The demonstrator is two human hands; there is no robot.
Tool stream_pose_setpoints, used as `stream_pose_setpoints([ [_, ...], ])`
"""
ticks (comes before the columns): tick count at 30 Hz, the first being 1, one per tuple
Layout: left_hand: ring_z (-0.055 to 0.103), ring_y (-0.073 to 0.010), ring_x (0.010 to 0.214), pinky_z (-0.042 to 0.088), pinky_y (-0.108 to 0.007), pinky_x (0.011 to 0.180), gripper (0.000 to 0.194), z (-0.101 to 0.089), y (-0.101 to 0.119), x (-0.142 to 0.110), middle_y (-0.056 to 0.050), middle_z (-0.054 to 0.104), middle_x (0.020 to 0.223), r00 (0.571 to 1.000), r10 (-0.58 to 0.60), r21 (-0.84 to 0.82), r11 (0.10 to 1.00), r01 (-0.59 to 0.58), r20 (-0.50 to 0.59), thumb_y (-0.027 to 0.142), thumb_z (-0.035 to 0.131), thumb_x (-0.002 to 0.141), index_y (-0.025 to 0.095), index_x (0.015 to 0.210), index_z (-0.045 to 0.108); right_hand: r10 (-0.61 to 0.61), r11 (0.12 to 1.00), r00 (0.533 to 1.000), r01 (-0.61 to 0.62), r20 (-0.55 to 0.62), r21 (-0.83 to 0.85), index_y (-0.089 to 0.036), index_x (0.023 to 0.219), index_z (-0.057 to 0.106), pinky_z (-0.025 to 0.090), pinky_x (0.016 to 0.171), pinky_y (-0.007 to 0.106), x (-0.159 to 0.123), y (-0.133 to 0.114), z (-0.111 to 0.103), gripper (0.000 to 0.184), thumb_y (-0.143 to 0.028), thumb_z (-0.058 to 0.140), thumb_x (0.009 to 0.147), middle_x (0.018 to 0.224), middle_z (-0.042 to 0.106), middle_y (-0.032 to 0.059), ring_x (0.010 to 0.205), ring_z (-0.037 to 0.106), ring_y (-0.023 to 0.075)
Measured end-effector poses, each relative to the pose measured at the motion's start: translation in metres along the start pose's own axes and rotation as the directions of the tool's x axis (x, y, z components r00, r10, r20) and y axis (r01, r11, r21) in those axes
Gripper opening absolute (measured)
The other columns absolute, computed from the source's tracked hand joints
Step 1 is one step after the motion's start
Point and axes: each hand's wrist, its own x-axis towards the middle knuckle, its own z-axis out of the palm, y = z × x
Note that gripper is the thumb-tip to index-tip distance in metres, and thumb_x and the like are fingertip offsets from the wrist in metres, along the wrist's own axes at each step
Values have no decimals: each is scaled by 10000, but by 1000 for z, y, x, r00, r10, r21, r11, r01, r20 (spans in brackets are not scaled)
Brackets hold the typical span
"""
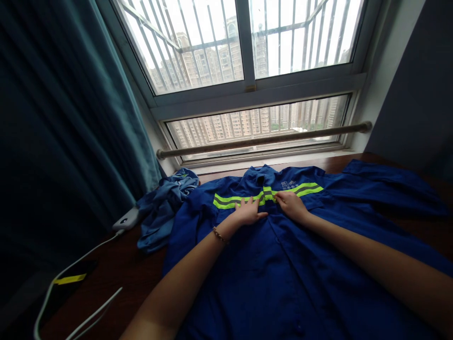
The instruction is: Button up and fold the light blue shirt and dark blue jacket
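A dark blue work shirt (283,264) lies spread front-up on a dark wooden table (120,274), its collar toward the window. A yellow-green reflective stripe (230,199) crosses its chest. My left hand (249,211) rests on the shirt just below the stripe, fingers pressed at the front placket. My right hand (292,204) is beside it, fingers curled and pinching the fabric at the placket by the stripe. A beaded bracelet (219,235) circles my left wrist. The shirt's right sleeve (385,182) stretches out to the right.
A crumpled lighter blue garment (166,208) lies left of the shirt. A phone (125,219) with a white cable (71,269) sits at the table's left. Teal curtain (63,123) hangs left; a barred window (247,56) and a rail (262,140) stand behind.
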Motion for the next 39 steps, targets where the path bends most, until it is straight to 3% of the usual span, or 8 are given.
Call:
stream_pose_setpoints([
  [4, -14, -417, 1277, 23, -675, 904, 737, 12, -11, 11, -73, 35, 1450, 996, -58, 39, 998, 55, 63, 686, 187, 746, 292, 1365, 123, -71, 984, 996, 77, 45, -160, -194, 1009, 574, 319, 848, 314, 12, 20, 6, 269, -338, 456, 816, 1064, 571, 74, 992, 454, 221],
  [11, 3, -397, 1286, 17, -684, 900, 713, 14, -24, 50, -40, 53, 1451, 992, -116, 62, 991, 120, -58, 685, 130, 747, 315, 1356, 161, 24, 987, 994, -7, 103, -163, -124, 1024, 544, 337, 826, 268, 45, 14, -6, 256, -241, 421, 833, 1020, 571, 111, 980, 479, 191],
  [16, 80, -370, 1288, 74, -649, 937, 683, 13, -33, 62, -34, 151, 1438, 981, -94, 107, 988, 113, -170, 674, 142, 760, 319, 1338, 225, -114, 962, 990, 131, 83, -240, -148, 895, 546, 369, 719, 260, -9, -44, -14, 206, -253, 383, 824, 885, 561, 95, 822, 514, 188],
  [21, 202, -342, 1255, 150, -608, 951, 611, 19, -37, 60, -51, 315, 1371, 944, -38, 133, 987, 86, -327, 645, 227, 778, 311, 1273, 359, 54, 918, 991, 0, 125, -397, -101, 895, 548, 377, 661, 298, -47, -51, -21, 250, -157, 512, 654, 908, 546, 145, 805, 519, 245],
  [27, 438, -220, 1074, 324, -352, 932, 344, 7, -26, 44, -110, 536, 1111, 838, 121, 70, 993, -99, -532, 385, 443, 813, 167, 1053, 556, 182, 969, 943, -219, 278, 110, -135, 621, 568, 389, 618, 253, -21, -6, -36, 126, -197, 507, 712, 650, 591, 52, 673, 556, 170],
  [29, 529, -182, 903, 397, -296, 822, 282, -2, -15, 37, -95, 593, 962, 848, 166, -38, 976, -214, -503, 344, 437, 819, 149, 943, 598, 248, 793, 886, -418, 392, 443, -135, 681, 590, 415, 597, 242, -17, 4, -37, 104, -238, 575, 693, 661, 612, 37, 654, 571, 159],
  [33, 561, -132, 663, 421, -227, 606, 274, -12, 17, 23, -42, 625, 775, 909, 378, -325, 849, -417, -178, 361, 520, 761, 132, 875, 619, 293, 199, 768, -631, 569, 750, -140, 845, 593, 461, 537, 223, -18, 9, -34, 212, -227, 660, 664, 742, 647, 41, 598, 591, 127],
  [39, 551, -136, 681, 393, -206, 585, 311, -1, 37, 14, 0, 609, 734, 905, 423, -231, 885, -405, 33, 260, 721, 534, 138, 803, 620, 201, -6, 778, -607, 595, 795, -116, 765, 599, 501, 554, 213, -16, 4, -34, 55, -154, 605, 726, 654, 641, 39, 565, 597, 113],
])
